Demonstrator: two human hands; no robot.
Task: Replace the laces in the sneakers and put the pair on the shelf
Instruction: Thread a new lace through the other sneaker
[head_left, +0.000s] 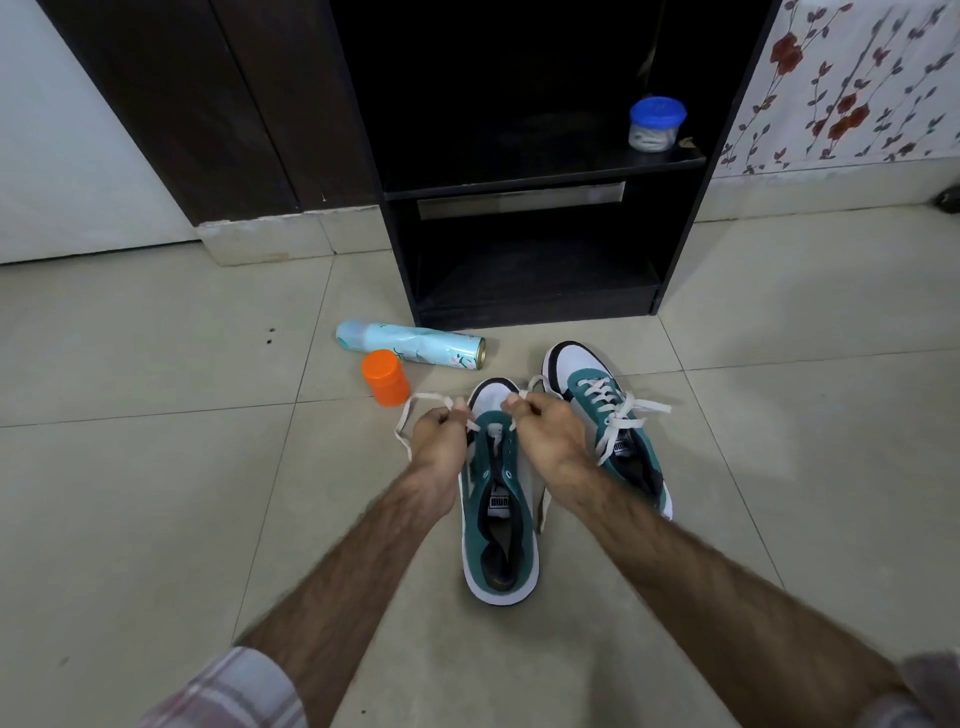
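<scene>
both hands pinch the white lace (415, 402), left hand (441, 434) and right hand (545, 423) over the near sneaker (498, 519) on the floor; lacing has barely begun, upper eyelets come next; far sneaker (597, 405) looks laced, shelf (545, 174) waits

Two green-and-white low sneakers with black trim (498, 499) carry off-white flat laces (618, 415), near an orange plastic jar (385, 378), a pale-blue floral spray can (410, 345), a black wooden shelf (540, 171) and red-flowered wallpaper (852, 83).
</scene>
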